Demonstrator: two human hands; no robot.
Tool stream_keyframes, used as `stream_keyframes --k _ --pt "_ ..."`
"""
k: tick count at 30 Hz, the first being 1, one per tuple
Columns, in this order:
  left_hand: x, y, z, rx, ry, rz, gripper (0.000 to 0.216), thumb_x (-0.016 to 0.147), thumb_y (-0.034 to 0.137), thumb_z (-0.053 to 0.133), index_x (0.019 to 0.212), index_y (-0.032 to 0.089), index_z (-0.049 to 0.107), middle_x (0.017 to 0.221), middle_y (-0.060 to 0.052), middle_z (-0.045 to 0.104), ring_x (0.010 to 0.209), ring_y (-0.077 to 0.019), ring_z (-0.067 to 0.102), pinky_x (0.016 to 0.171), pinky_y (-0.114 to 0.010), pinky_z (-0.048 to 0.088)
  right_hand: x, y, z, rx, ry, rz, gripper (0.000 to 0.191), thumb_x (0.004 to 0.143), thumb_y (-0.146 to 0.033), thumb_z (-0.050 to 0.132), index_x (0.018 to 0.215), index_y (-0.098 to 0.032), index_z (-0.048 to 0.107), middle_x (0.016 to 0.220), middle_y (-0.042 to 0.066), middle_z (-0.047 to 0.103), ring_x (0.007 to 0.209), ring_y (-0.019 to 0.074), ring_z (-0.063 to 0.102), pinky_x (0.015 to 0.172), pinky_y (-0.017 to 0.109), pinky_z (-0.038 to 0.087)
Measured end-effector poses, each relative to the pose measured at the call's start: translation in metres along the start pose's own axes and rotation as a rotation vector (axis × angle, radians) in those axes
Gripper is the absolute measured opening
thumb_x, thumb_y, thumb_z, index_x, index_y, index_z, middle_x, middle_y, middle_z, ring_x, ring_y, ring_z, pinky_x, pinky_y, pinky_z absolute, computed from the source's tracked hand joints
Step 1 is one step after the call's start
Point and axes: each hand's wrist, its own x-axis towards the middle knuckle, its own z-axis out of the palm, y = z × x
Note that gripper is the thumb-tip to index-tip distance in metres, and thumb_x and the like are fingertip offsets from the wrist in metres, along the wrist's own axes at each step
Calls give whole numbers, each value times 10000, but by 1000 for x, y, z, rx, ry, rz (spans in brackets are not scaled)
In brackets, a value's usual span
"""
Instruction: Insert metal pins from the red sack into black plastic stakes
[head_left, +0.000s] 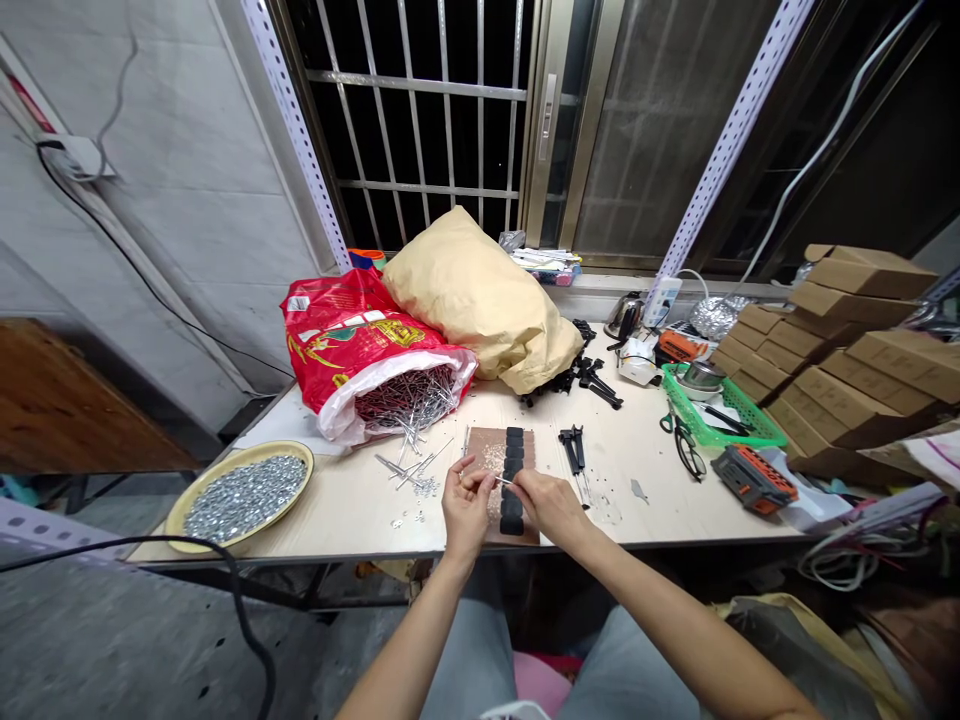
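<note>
Above a brown board [482, 445] at the table's front edge, my two hands meet with a thin metal rod [504, 481] running between their fingertips. My left hand [466, 508] pinches the rod's left end between thumb and forefinger. The fingers of my right hand [551, 507] close round its other end, and they hide whatever else may be there. Black pads [513, 524] line the board in a column, partly under my right hand. Loose metal rods [411, 468] and small metal pieces [426, 487] lie left of my left hand. Black-handled parts with metal rods [574, 452] lie to the right.
A yellow bowl [306, 478] of small metal pieces stands at left. Behind are a red bag [337, 335] full of rods and a large tan sack [472, 290]. Rightward lie scissors [686, 447], a green basket [765, 432], an orange-black battery-like block [754, 480] and stacked cardboard boxes [840, 405].
</note>
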Motion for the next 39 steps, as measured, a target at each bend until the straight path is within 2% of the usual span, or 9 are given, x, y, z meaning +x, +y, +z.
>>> stream_keyframes --k 7,13,20,24,28,32,36,37,39 --pt "-2 2 0 -7 -55 19 493 698 264 643 1124 167 415 740 -12 635 734 -118 609 794 -297 457 -2 4 -3 22 85 -37 299 928 -334 328 755 -174 512 679 15 574 628 111 543 556 205 314" --pt "-3 1 0 9 -84 41 507 693 261 648 1134 177 412 748 -12 643 745 -117 610 811 -287 441 -5 5 -4 86 71 -21 292 922 -347 339 757 -180 513 679 11 578 630 113 547 566 202 325" --pt "1 -12 -5 177 -210 -5 530 710 322 610 1184 178 423 879 -51 619 820 -144 598 763 -280 458 10 33 8 139 -103 29 275 916 -355 348 789 -190 527 765 5 576 695 120 557 591 203 358" --pt "4 -22 -16 340 -131 -26 521 721 369 581 1185 180 437 983 -80 564 862 -156 580 710 -265 465 17 45 17 -74 -251 67 239 912 -275 339 881 -169 552 914 57 554 664 125 555 560 221 353" --pt "8 -21 -28 382 -53 -17 465 739 396 547 1129 157 462 960 -90 565 874 -168 577 728 -281 467 12 39 20 -48 -398 -173 192 870 -319 430 844 -200 577 898 22 554 621 107 542 547 215 350" --pt "9 -9 -31 380 -10 1 419 738 404 543 1071 153 497 941 -97 587 887 -182 582 737 -295 472 13 38 18 -144 -379 -100 257 912 -245 307 947 -186 554 986 55 529 669 119 550 561 225 363" --pt "8 0 -31 400 -11 9 389 743 391 543 1052 157 512 955 -105 596 901 -193 578 727 -302 474 13 39 21 -91 -486 -344 228 894 -313 358 906 -207 559 981 32 523 642 108 539 558 227 366" --pt "8 1 -32 408 -4 7 385 744 391 542 1049 158 514 959 -107 596 900 -195 578 718 -301 475 13 39 22 -90 -489 -344 230 894 -322 359 896 -211 560 981 28 522 647 108 539 562 227 366" --pt "8 3 -34 413 14 8 378 742 390 546 1037 156 520 959 -108 597 896 -193 579 714 -297 475 14 38 22 -131 -441 -201 251 908 -275 313 918 -202 553 1009 41 513 667 115 543 564 232 365"
